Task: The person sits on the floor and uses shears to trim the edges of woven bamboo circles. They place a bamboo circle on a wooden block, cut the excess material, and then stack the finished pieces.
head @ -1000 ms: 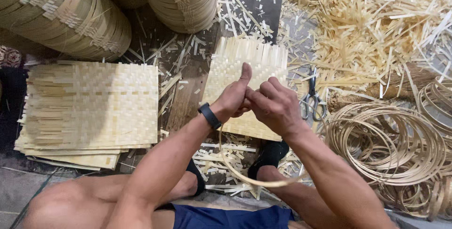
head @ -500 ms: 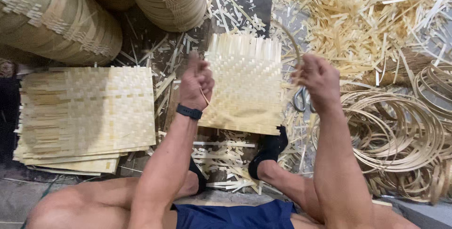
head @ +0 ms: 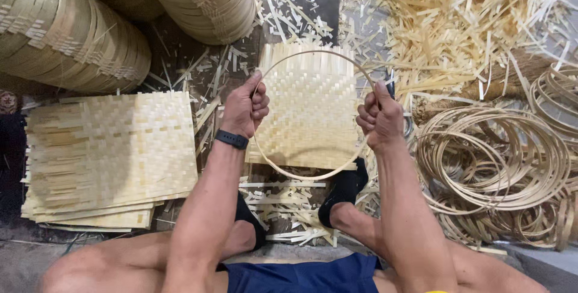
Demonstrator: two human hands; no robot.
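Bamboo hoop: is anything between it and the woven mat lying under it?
Nothing visible. Both hands, left and right, grip the bamboo hoop at its sides, directly over the woven mat, with only air between them.

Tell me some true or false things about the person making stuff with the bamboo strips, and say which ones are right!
1. Both hands hold one thin bamboo hoop. True: the left hand grips its left side and the right hand its right side.
2. The hoop is held over a square woven mat. True.
3. The left wrist is bare. False: it wears a black band.
4. The stack of woven mats lies on the person's right. False: it lies on their left.
5. A heap of loose hoops lies on the right. True.
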